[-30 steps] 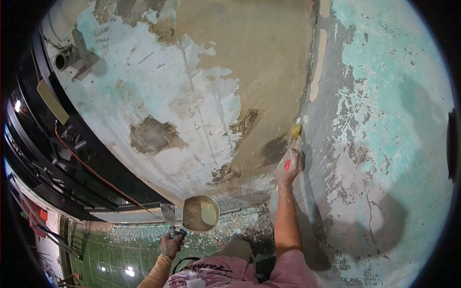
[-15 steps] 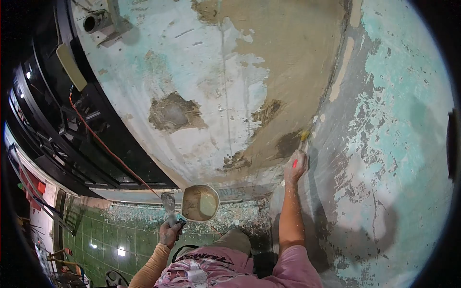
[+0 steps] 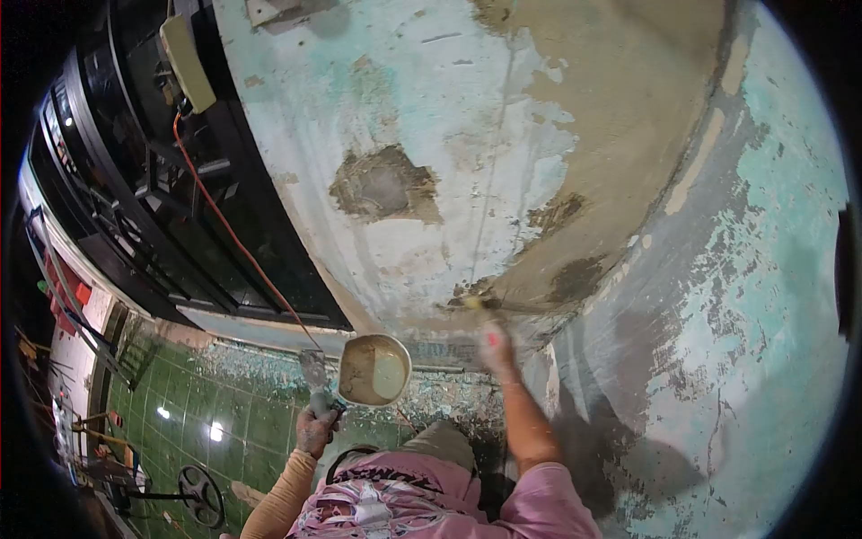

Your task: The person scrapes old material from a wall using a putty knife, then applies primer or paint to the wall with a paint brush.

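My left hand [image 3: 314, 429], smeared with plaster, is closed round a putty knife [image 3: 312, 366], whose wide blade points up. Right beside it a round pot [image 3: 344, 375] with pale, watery liquid is held up, its dark handle end at the same fingers. My right hand [image 3: 496, 349], blurred by motion, is closed on a small brush [image 3: 476, 304] with yellowish bristles and a bit of red at the grip. The bristles are at a dark, wet-looking patch low on the peeling wall [image 3: 431, 234].
A dark-framed door [image 3: 224, 225] stands at left, with a power strip [image 3: 187, 63] and an orange cord [image 3: 220, 225] hanging down. Paint flakes litter the green tiled floor [image 3: 180, 382]. A second peeling wall [image 3: 718, 359] rises at right.
My right hand has swept the brush left from the corner patch to the lower dark patch. The view has shifted left; my left hand keeps its hold on the putty knife.
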A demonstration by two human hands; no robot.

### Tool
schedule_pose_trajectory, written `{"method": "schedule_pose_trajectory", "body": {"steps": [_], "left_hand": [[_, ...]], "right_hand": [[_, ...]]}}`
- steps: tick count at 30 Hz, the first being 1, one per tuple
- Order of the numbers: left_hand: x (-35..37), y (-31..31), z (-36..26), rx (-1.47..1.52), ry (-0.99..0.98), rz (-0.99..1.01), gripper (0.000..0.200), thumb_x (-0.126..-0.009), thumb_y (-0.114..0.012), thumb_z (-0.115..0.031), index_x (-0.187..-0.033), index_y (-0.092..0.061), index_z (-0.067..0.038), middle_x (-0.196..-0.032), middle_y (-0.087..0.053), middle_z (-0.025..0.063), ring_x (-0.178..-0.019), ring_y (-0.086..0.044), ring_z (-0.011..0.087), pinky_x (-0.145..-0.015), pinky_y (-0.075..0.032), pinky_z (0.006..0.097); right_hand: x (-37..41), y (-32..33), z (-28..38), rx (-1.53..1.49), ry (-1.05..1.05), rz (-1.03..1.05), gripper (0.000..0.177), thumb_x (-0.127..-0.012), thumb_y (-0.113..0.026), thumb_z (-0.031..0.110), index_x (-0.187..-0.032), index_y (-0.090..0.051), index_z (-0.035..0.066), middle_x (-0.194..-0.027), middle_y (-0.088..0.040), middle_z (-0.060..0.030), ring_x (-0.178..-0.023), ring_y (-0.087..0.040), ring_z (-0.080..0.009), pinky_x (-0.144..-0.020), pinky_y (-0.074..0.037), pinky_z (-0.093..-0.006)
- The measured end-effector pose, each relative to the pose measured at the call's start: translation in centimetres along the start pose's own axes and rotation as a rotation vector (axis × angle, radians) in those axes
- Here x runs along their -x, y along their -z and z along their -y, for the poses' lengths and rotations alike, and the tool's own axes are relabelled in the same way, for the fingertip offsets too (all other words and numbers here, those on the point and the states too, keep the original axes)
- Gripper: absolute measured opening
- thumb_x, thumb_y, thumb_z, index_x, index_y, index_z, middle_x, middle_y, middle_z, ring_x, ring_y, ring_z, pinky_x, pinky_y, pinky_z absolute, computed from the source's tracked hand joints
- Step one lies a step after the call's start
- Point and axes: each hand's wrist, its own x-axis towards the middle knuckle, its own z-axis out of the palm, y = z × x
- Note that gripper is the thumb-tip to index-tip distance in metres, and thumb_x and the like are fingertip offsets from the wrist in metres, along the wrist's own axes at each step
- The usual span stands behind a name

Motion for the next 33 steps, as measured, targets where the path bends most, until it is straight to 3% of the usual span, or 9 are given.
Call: {"method": "schedule_pose_trajectory", "body": {"steps": [2,5,8,15,20,21,24,28,33], "left_hand": [[0.0,1.5,1.3,0.045,-0.008,-0.048,0.006,-0.087,-0.062,-0.008,-0.09,-0.063,-0.003,-0.068,-0.062,0.0037,-0.049,-0.052,0.0104,-0.041,-0.035,0.0237],[0.5,2.6,2.6,0.09,-0.012,-0.138,0.007,-0.086,-0.062,-0.007,-0.091,-0.061,-0.002,-0.07,-0.063,0.0055,-0.049,-0.052,0.0109,-0.041,-0.035,0.0241],[0.7,3.7,3.9,0.137,0.014,-0.166,0.009,-0.086,-0.062,-0.008,-0.092,-0.061,-0.002,-0.071,-0.062,0.0057,-0.049,-0.051,0.0111,-0.04,-0.035,0.0243],[0.1,3.9,5.3,0.084,0.069,-0.173,0.008,-0.086,-0.062,-0.007,-0.092,-0.061,-0.003,-0.072,-0.062,0.0042,-0.053,-0.053,0.0114,-0.046,-0.04,0.0246],[-1.0,4.6,8.2,0.08,-0.024,-0.205,0.008,-0.085,-0.063,-0.008,-0.09,-0.061,-0.003,-0.073,-0.063,0.0032,-0.055,-0.054,0.0111,-0.049,-0.041,0.0248],[-1.3,4.8,8.5,0.07,-0.039,-0.215,0.008,-0.085,-0.064,-0.008,-0.09,-0.062,-0.003,-0.073,-0.063,0.0032,-0.055,-0.054,0.0109,-0.048,-0.041,0.0246],[-1.4,4.6,7.9,0.061,0.027,-0.217,0.009,-0.084,-0.064,-0.008,-0.091,-0.062,-0.003,-0.074,-0.063,0.004,-0.055,-0.054,0.0115,-0.049,-0.042,0.025],[-2.6,4.3,8.5,0.053,-0.018,-0.207,0.009,-0.085,-0.063,-0.008,-0.093,-0.062,-0.003,-0.071,-0.061,0.0042,-0.052,-0.052,0.011,-0.043,-0.038,0.0249],[-3.3,3.5,6.4,-0.041,-0.022,-0.168,0.009,-0.086,-0.062,-0.008,-0.093,-0.061,-0.003,-0.072,-0.062,0.0044,-0.052,-0.053,0.0102,-0.045,-0.039,0.0235]], "right_hand": [[-0.6,5.9,-3.2,-0.065,-0.19,-0.191,0.017,-0.088,-0.057,0.006,-0.103,-0.065,0.003,-0.088,-0.067,-0.0135,-0.085,-0.065,-0.0265,-0.08,-0.051,-0.0352],[-0.8,12.7,-4.3,0.159,-0.078,-0.58,0.016,-0.092,-0.055,0.005,-0.103,-0.066,0.002,-0.098,-0.067,-0.0133,-0.094,-0.064,-0.0293,-0.086,-0.05,-0.0364],[-0.2,10.1,-3.7,0.185,-0.109,-0.654,0.016,-0.089,-0.057,0.005,-0.102,-0.064,0.001,-0.101,-0.066,-0.0153,-0.096,-0.063,-0.0322,-0.086,-0.05,-0.039],[4.5,-10.4,-4.6,0.113,0.194,0.012,0.012,-0.084,-0.06,0.007,-0.095,-0.058,0.005,-0.093,-0.06,-0.0203,-0.088,-0.059,-0.0432,-0.074,-0.048,-0.0458],[4.8,-8.0,-12.1,0.186,0.04,0.286,0.017,-0.088,-0.057,0.013,-0.103,-0.061,0.006,-0.094,-0.062,-0.0218,-0.09,-0.061,-0.043,-0.075,-0.05,-0.0469],[4.3,-3.9,-12.2,0.041,-0.214,0.2,0.021,-0.088,-0.057,0.014,-0.106,-0.063,0.004,-0.093,-0.064,-0.022,-0.091,-0.061,-0.0423,-0.076,-0.05,-0.0461],[3.8,5.7,-16.1,0.351,-0.154,-0.023,0.022,-0.09,-0.056,0.014,-0.109,-0.065,0.007,-0.098,-0.067,-0.0197,-0.091,-0.063,-0.041,-0.079,-0.05,-0.0471],[6.4,0.6,-16.7,0.166,-0.212,-0.445,0.01,-0.087,-0.058,0.01,-0.095,-0.064,0.005,-0.089,-0.063,-0.0184,-0.087,-0.062,-0.0406,-0.076,-0.049,-0.0473],[6.8,-13.7,-10.5,0.019,0.113,-0.009,0.019,-0.085,-0.06,0.009,-0.103,-0.063,0.005,-0.096,-0.063,-0.0214,-0.091,-0.06,-0.0434,-0.077,-0.049,-0.0494]]}}
